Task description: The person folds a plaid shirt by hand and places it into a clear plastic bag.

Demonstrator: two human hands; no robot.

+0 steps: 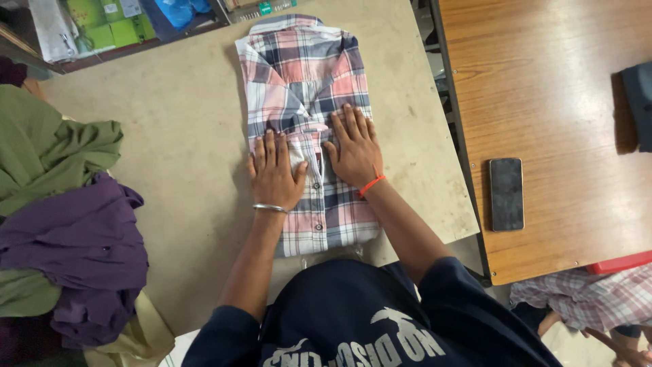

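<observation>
While both palms press flat on it, the plaid shirt [309, 129] lies folded in the middle of the frame on the beige table [176, 136], collar pointing to the top edge and hem just in front of the person's dark blue top at the bottom. The left hand [275, 173], with a metal bangle at the wrist, sits on the left half of the button strip. The right hand [353, 151], with an orange thread round its wrist, sits just beside it and a bit higher. Fingers are spread and flat on both, so nothing is pinched or gripped, it's just pressure on cloth.

What could go wrong, I reckon: the folded sides are only held by those palms, so lifting off unevenly or sliding sideways could let a tucked edge spring out or drag a crease across the front. The thumbs nearly meet over the button strip, and a push inward there might bunch the fabric.

Around it: at the left edge there's a heap with a purple garment [81, 251] on top of a green garment [47, 149], near the left elbow but apart from the shirt, so a wide swing of that arm could catch it. To the right, past a gap, a wooden table [564, 88] carries a dark phone [506, 194], well apart from the shirt. Bottom right shows some other plaid cloth [598, 295] and a red strip. Upper left has shelves with green boxes [109, 27], blurry.
</observation>
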